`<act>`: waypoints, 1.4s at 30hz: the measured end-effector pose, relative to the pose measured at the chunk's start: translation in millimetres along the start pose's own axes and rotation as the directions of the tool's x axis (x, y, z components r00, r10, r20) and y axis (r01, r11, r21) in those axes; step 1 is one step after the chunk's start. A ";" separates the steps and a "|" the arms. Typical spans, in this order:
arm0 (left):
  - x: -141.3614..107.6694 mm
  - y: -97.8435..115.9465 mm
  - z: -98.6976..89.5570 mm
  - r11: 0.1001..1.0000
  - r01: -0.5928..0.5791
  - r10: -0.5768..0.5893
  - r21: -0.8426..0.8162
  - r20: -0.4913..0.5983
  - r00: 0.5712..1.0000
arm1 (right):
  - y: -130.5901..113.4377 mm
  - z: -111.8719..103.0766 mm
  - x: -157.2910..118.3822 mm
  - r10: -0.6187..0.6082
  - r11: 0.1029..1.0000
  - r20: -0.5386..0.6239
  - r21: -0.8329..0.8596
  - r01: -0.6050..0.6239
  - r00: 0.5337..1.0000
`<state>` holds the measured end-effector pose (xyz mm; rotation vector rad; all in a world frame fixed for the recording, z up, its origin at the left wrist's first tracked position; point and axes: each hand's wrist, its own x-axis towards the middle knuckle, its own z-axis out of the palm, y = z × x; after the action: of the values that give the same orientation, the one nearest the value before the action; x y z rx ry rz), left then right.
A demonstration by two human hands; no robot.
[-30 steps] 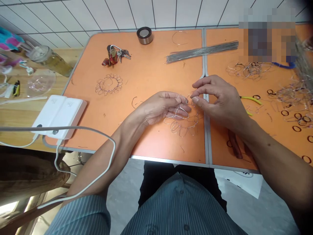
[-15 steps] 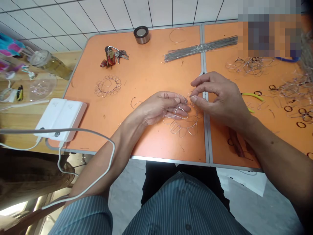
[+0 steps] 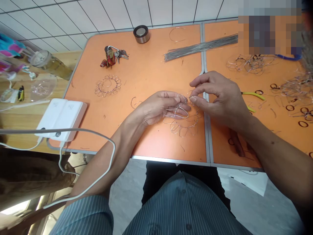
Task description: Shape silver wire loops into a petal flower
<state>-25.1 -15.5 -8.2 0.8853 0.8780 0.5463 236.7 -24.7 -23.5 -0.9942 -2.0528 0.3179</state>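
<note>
My left hand [image 3: 162, 107] pinches a looped wire ring [image 3: 182, 125] between thumb and fingers, palm turned up. The ring has petal-like loops and hangs just over the orange table near its front edge. My right hand [image 3: 217, 96] meets it from the right, thumb and index finger closed on a thin wire at the ring's upper edge. A second, finished-looking wire ring [image 3: 107, 86] lies flat to the left. Behind my hands rests a bundle of straight wires [image 3: 200, 48] across the table's seam.
Keys [image 3: 114, 56] and a round tin [image 3: 141, 34] lie at the back. Yellow-handled pliers [image 3: 253, 95] and tangled wire [image 3: 254, 63] are on the right. A white power bank [image 3: 66, 119] sits at the left edge, its white cable looping above my left forearm.
Both hands hold nearly the same pose on the wire ring. The view has shifted very slightly.
</note>
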 end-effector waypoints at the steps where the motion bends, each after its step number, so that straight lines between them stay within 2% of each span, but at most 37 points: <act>1: 0.3 -0.4 -0.2 1.000 -0.003 0.003 -0.002 0.001 1.000 | -0.2 0.2 0.0 -0.005 1.000 -0.004 0.002 0.005 1.000; 27: 2.0 -3.7 -4.2 0.999 -0.028 0.028 -0.025 0.003 1.000 | -3.9 -1.0 0.5 0.025 1.000 -0.010 0.016 -0.025 1.000; 38: 1.8 -2.8 -3.0 1.000 -0.009 0.009 -0.029 0.006 1.000 | -5.1 0.3 1.8 -0.025 0.999 -0.036 0.021 0.026 0.999; 42: 1.2 -2.9 -3.0 1.000 -0.003 0.003 -0.022 0.002 1.000 | -5.0 -0.6 1.6 -0.003 1.000 -0.018 0.021 0.004 1.000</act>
<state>-26.8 -14.9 -12.1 0.8676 0.8678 0.5569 233.9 -26.9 -19.6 -0.9773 -2.0306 0.3271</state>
